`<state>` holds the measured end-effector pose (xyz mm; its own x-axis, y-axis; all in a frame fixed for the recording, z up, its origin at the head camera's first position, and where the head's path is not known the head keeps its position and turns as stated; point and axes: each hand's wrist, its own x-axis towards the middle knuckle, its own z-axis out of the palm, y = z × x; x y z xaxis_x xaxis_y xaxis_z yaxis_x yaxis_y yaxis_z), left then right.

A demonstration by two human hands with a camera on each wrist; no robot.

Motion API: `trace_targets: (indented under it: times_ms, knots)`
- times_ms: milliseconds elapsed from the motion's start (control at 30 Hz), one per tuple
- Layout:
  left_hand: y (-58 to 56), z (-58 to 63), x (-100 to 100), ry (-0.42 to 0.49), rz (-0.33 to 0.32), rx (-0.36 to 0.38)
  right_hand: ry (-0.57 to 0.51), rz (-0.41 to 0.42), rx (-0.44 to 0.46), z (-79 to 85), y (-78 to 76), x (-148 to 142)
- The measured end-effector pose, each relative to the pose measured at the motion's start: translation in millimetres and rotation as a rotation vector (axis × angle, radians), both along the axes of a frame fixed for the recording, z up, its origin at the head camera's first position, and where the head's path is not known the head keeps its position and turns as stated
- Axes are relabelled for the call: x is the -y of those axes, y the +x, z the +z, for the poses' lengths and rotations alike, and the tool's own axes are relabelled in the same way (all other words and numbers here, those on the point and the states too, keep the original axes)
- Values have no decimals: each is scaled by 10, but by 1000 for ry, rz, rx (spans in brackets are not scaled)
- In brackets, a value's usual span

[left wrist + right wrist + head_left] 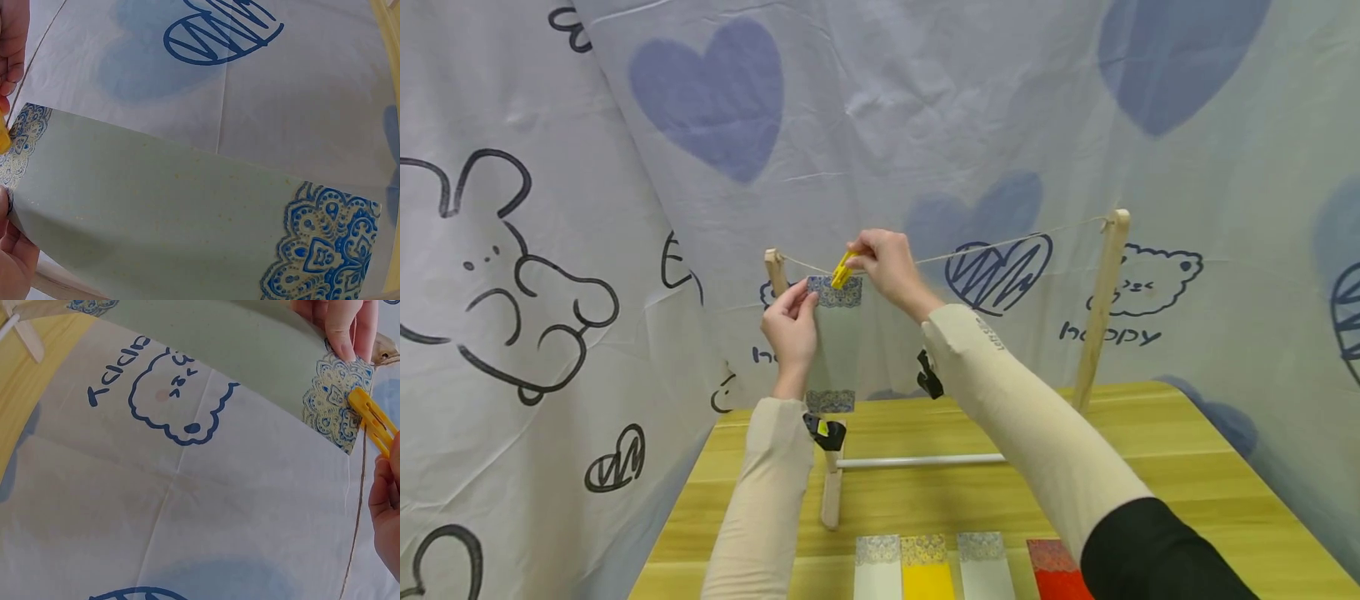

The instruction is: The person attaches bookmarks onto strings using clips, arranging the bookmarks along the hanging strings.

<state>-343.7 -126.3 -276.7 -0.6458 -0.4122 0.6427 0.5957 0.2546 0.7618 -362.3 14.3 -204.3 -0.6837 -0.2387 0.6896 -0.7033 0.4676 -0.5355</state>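
A pale green paper strip (pixel 835 350) with blue lace-patterned ends hangs upright at the string (pixel 1000 243). My left hand (pixel 792 327) pinches its upper left edge between thumb and fingers. In my right hand (pixel 886 265) is a yellow clothespin (pixel 842 272), pinched at its rear end. The right wrist view shows the clothespin (pixel 370 412) with its tip over the patterned end of the strip (pixel 331 400), right at the string (pixel 359 512). Seen from the left wrist, the strip (pixel 156 194) stretches across the view, its far patterned end free.
Wooden posts (pixel 1101 308) hold the string, with a white rod (pixel 917 461) low between them. On the wooden table (pixel 760 500) lie white cards (pixel 877 575), a yellow card (pixel 927 579) and a red card (pixel 1056 571). A printed curtain (pixel 880 125) hangs behind.
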Motion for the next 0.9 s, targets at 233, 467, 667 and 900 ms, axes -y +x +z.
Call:
trace_targets:
  times_ms: [233, 467, 667, 900]
  knots:
    - [-7, 1, -4, 10, -24, 2, 15, 0, -32, 11, 14, 28]
    - [-8, -12, -13, 22, 4, -36, 50, 22, 37, 18, 7, 33]
    - [-22, -61, -24, 7, 39, -7, 149, 69, 168, -11, -23, -28]
    - [-19, -133, -5, 18, 55, 50, 191, 76, 150, -105, -38, -112]
